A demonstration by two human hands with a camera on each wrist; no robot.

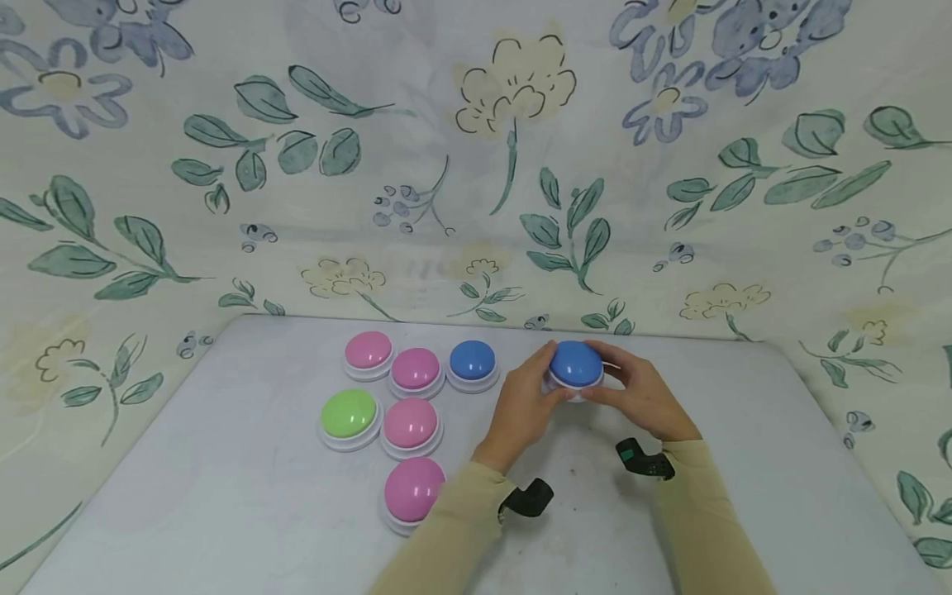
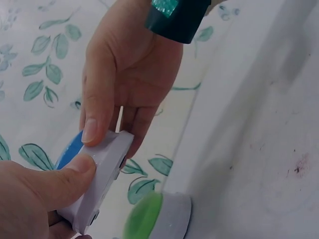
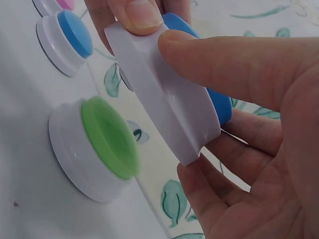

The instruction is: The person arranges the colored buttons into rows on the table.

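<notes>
Both hands hold one blue-domed push button (image 1: pixel 576 364) with a white base, raised off the table. The left hand (image 1: pixel 524 405) grips its left side, and the right hand (image 1: pixel 647 397) grips its right side. In the left wrist view both thumbs press the white rim of the tilted button (image 2: pixel 102 162). The right wrist view shows the white base (image 3: pixel 164 94) between the fingers of both hands. Near it on the table stands a green button (image 3: pixel 112 139), which the head view does not show behind the held one.
Left of the hands on the white table (image 1: pixel 223 496) stand another blue button (image 1: pixel 472 362), a green button (image 1: pixel 349 415) and several pink buttons (image 1: pixel 411 423). The left sleeve partly covers the nearest pink button (image 1: pixel 412 489). A flower-patterned cloth (image 1: pixel 416 248) hangs behind the table.
</notes>
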